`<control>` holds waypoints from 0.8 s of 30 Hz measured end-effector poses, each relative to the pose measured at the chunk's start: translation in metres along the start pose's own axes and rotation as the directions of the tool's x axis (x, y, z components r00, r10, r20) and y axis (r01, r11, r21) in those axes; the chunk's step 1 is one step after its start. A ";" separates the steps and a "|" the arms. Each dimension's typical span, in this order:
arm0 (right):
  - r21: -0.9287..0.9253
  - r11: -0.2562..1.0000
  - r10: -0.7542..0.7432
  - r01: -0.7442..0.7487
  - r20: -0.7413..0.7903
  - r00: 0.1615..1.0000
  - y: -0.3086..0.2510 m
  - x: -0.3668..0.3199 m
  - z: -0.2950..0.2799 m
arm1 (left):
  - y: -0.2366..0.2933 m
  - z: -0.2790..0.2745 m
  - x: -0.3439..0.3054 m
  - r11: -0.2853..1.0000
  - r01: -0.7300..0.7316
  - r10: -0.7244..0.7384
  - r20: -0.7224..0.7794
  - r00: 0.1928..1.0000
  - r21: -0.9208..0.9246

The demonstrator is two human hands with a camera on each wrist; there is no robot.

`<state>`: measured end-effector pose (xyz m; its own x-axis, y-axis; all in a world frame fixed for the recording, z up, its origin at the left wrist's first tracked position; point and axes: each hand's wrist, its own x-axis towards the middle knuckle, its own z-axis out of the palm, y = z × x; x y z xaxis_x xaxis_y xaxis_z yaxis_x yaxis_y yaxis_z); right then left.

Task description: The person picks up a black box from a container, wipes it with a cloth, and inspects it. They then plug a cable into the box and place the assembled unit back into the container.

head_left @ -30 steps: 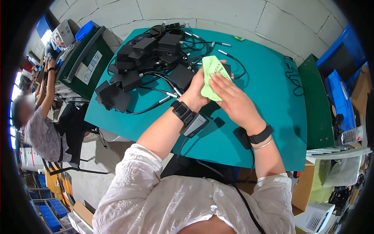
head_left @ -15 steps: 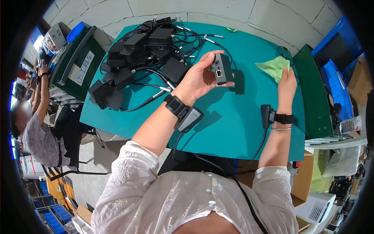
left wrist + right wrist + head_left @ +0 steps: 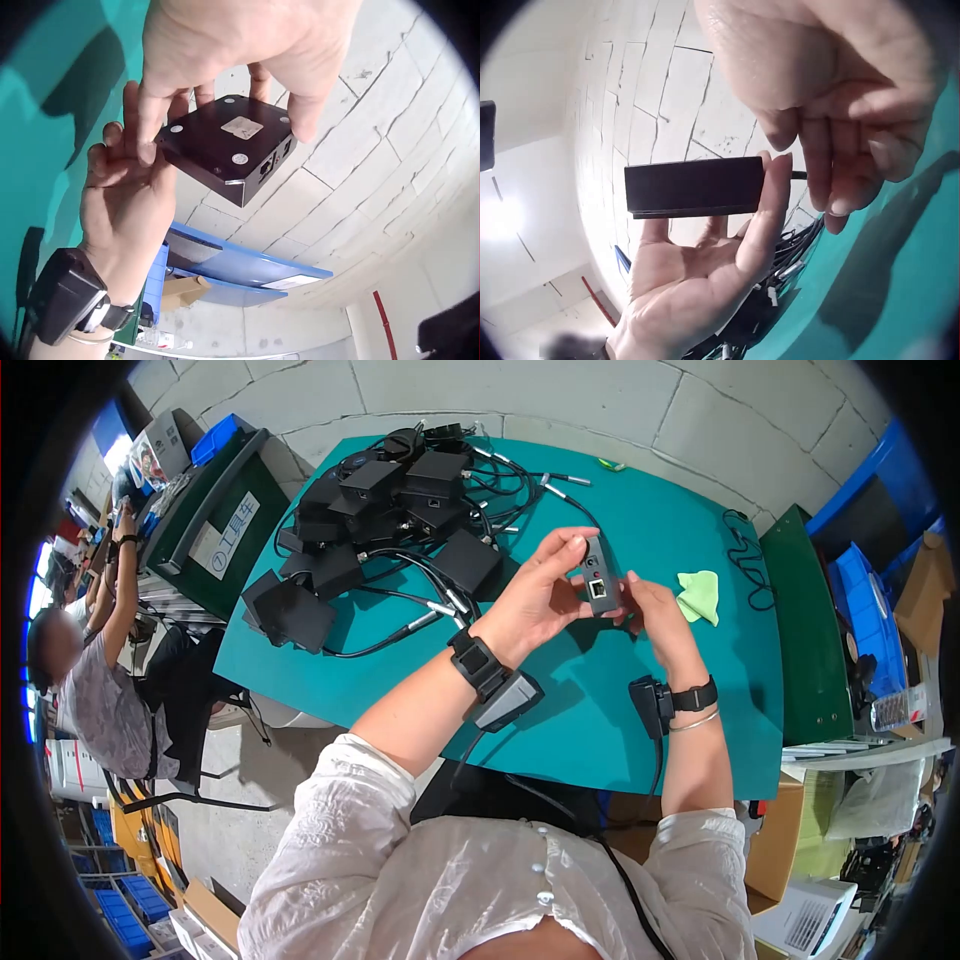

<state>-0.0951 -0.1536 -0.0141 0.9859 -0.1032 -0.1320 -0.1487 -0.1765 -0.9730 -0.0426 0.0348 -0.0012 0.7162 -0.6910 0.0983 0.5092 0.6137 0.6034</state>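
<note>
Evidently clamped around box (image 3: 605,572) with left hand (image 3: 530,603); beside relaxed, unclosed right hand (image 3: 663,622). Likely stiff, light; hold by edges (image 3: 196,166), off ports (image 3: 598,589).

Left hand (image 3: 533,598) and right hand (image 3: 664,622) close together.
The left grips, thumb (image 3: 307,116) opposite its fingers (image 3: 154,116), its forearm (image 3: 425,710) slanting toward one o'clock; the right, loosely bent, points toward eleven o'clock.

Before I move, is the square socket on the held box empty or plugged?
Empty. The square socket on the black box shows a bare opening, with no plug in it.
</note>
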 end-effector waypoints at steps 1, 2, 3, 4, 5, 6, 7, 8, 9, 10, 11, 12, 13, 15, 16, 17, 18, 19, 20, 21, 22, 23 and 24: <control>0.048 0.999 0.019 -0.019 0.009 1.000 -0.002 -0.002 0.003 | 0.000 0.001 -0.001 1.000 0.002 -0.002 0.011 1.000 0.007; 0.048 0.999 0.019 -0.020 0.010 1.000 0.000 0.000 0.003 | -0.001 0.002 -0.002 1.000 0.007 -0.007 0.022 1.000 0.014; 0.091 0.995 0.037 -0.036 -0.008 0.999 0.004 0.002 0.004 | -0.005 0.003 -0.002 0.999 0.000 0.000 0.020 1.000 0.035; 0.134 0.989 0.058 -0.054 -0.027 0.998 0.008 0.003 0.004 | -0.006 0.002 -0.002 0.999 0.003 -0.003 0.017 1.000 0.032; 0.135 0.989 0.064 -0.060 -0.028 0.998 0.010 0.004 0.005 | -0.007 0.002 -0.002 0.999 0.021 -0.022 0.037 0.999 0.040; 0.187 0.979 0.088 -0.081 -0.029 0.996 0.012 0.005 0.005 | -0.008 0.002 -0.002 0.998 0.039 -0.041 0.057 0.998 0.049; 0.238 0.966 0.111 -0.101 -0.030 0.993 0.013 0.006 0.006 | -0.009 0.003 -0.003 0.998 0.043 -0.046 0.056 0.997 0.046; 0.239 0.965 0.117 -0.106 -0.033 0.993 0.009 0.005 0.008 | -0.008 0.005 -0.004 0.996 0.033 -0.039 0.074 0.996 0.080; 0.325 0.939 0.117 -0.110 -0.004 0.993 0.001 0.002 0.011 | -0.008 0.007 -0.004 0.993 0.021 -0.032 0.094 0.995 0.115; 0.409 0.905 0.114 -0.114 0.024 0.993 -0.003 0.000 0.012 | -0.008 0.006 -0.004 0.993 0.026 -0.037 0.094 0.995 0.113; 0.412 0.904 0.117 -0.114 0.020 0.993 -0.001 0.002 0.011 | -0.008 0.006 -0.004 0.992 0.018 -0.031 0.100 0.994 0.128; 0.438 0.892 0.115 -0.109 0.013 0.993 0.003 0.004 0.010 | -0.008 0.006 -0.003 0.990 0.010 -0.025 0.107 0.994 0.142; 0.465 0.879 0.115 -0.104 0.006 0.993 0.006 0.005 0.009 | -0.007 0.006 -0.003 0.990 0.015 -0.030 0.108 0.994 0.141; 0.468 0.878 0.120 -0.105 -0.002 0.993 0.003 0.001 0.010 | -0.007 0.008 -0.004 0.984 -0.004 -0.016 0.113 0.993 0.178; 0.467 0.878 0.117 -0.102 -0.005 0.993 -0.001 0.001 0.010 | -0.006 0.010 -0.004 0.984 -0.003 -0.018 0.114 0.993 0.179; 0.468 0.878 0.118 -0.101 -0.006 0.993 -0.002 0.001 0.008 | -0.006 0.011 -0.005 0.987 -0.003 -0.016 0.118 0.993 0.161; 0.484 0.871 0.093 -0.088 0.014 0.996 -0.003 0.000 0.006 | -0.006 0.012 -0.006 0.990 -0.002 -0.015 0.120 0.993 0.142; 0.500 0.863 0.070 -0.077 0.033 0.997 -0.004 -0.001 0.005 | -0.006 0.011 -0.007 0.990 0.003 -0.019 0.118 0.993 0.141; 0.502 0.861 0.071 -0.078 0.032 0.997 -0.006 -0.001 0.005 | -0.005 0.010 -0.006 0.983 -0.015 -0.016 0.164 0.986 0.181; 0.597 0.802 -0.017 0.018 -0.007 1.000 -0.009 0.000 0.005 | -0.003 0.009 -0.005 0.975 -0.032 -0.016 0.213 0.977 0.222; 0.680 0.725 -0.099 0.112 -0.059 0.993 -0.010 0.001 0.004 | -0.003 0.010 -0.004 0.975 -0.025 -0.024 0.216 0.976 0.222; 0.707 0.692 -0.150 0.146 -0.056 0.987 -0.010 0.002 -0.002 | -0.003 0.011 -0.003 0.994 -0.003 -0.027 0.264 0.964 0.112; 0.707 0.691 -0.146 0.152 -0.069 0.987 -0.009 0.002 -0.008 | -0.004 0.012 -0.002 1.000 0.026 -0.025 0.312 0.950 0.001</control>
<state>-0.0921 -0.1603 -0.0045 0.9894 -0.1433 0.0251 0.1013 0.5544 -0.8260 -0.0516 0.0289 0.0061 0.5184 -0.7909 0.3252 0.5271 0.5950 0.6068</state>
